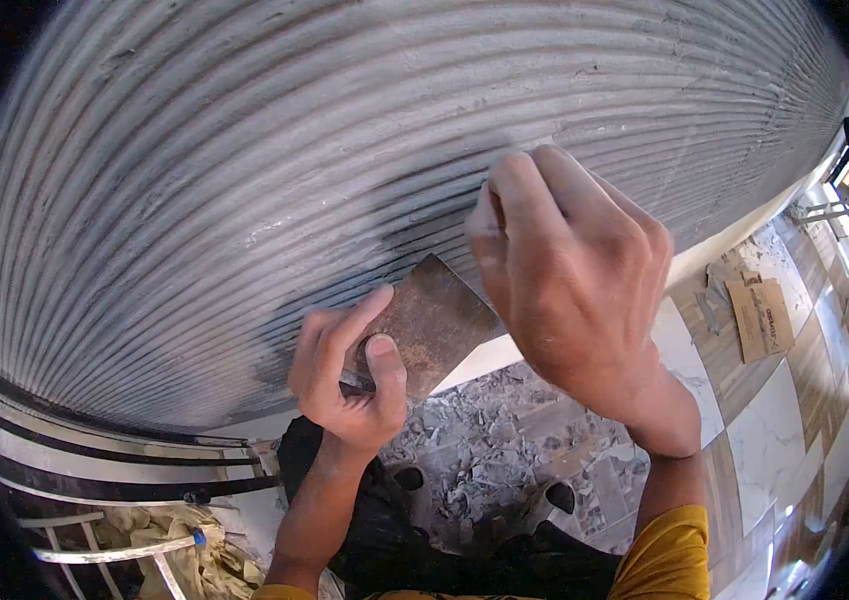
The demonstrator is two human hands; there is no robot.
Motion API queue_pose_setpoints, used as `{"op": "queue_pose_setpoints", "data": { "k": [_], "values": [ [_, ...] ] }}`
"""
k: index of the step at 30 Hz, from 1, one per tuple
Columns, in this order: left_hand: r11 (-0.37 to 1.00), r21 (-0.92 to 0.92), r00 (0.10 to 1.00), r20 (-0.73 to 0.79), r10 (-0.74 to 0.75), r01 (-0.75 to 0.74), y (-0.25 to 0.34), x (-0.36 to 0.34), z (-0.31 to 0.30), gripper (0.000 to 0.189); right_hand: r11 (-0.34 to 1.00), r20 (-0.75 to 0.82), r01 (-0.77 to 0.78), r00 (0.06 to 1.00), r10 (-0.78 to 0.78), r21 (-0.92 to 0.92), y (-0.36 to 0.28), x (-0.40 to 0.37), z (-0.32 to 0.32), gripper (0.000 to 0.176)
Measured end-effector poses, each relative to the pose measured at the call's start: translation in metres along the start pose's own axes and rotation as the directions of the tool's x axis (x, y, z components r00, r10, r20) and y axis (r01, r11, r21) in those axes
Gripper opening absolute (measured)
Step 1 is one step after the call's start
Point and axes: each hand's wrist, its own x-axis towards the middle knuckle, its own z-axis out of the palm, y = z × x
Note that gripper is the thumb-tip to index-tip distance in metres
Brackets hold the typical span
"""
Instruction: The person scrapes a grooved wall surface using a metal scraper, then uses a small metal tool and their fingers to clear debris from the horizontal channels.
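My left hand (350, 375) grips a dark, worn, flat square plate (437, 325) by its left side, with the thumb on top of it. The plate's far corner is close to the lower part of a grey-white ribbed wall (275, 170). My right hand (580, 275) is closed, fingers curled together against or just in front of the wall's grooves, to the right of the plate. Whatever those fingers hold, if anything, is hidden behind the knuckles. White dust coats the fingers of my right hand.
Broken flakes and grey debris (505, 440) litter the floor around my shoes (553, 500). Flattened cardboard (760, 318) lies on the tiles (770, 425) at right. At lower left are dark rails (115, 480), a metal frame (125, 550) and crumpled yellowish sheeting (210, 570).
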Motion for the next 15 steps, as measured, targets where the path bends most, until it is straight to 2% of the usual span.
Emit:
{"op": "queue_pose_setpoints", "data": {
  "k": [4, 10, 12, 13, 14, 15],
  "values": [
    [0.999, -0.024, 0.999, -0.005, -0.039, 0.039, -0.001, -0.002, 0.005, 0.031, 0.999, -0.023, 0.04, 0.999, -0.039, 0.035, 0.005, 0.006, 0.005, 0.014],
    [1.0, -0.017, 1.0, 0.006, -0.001, 0.001, 0.002, 0.0, 0.001, 0.03, 0.983, -0.198, 0.124, 0.976, -0.096, 0.135, 0.027, 0.004, 0.02, 0.015],
    [0.999, -0.034, 0.999, -0.016, 0.031, -0.032, 0.003, 0.0, 0.002, 0.03, 0.986, -0.364, 0.057, 0.931, 0.004, 0.157, 0.043, -0.002, 0.021, 0.013],
    [0.999, -0.036, 0.999, -0.02, 0.03, -0.031, 0.002, 0.0, 0.003, 0.03, 0.974, -0.406, 0.033, 0.912, 0.063, 0.225, 0.047, -0.005, 0.018, 0.011],
    [0.999, -0.038, 1.0, -0.018, 0.024, -0.025, 0.002, -0.001, 0.004, 0.03, 0.974, -0.404, 0.034, 0.913, 0.06, 0.222, 0.046, -0.008, 0.015, 0.011],
    [0.999, -0.038, 1.0, -0.015, 0.02, -0.02, 0.001, -0.001, 0.004, 0.031, 0.955, -0.369, -0.009, 0.921, 0.123, 0.295, 0.044, -0.011, 0.012, 0.012]
  ]
}}
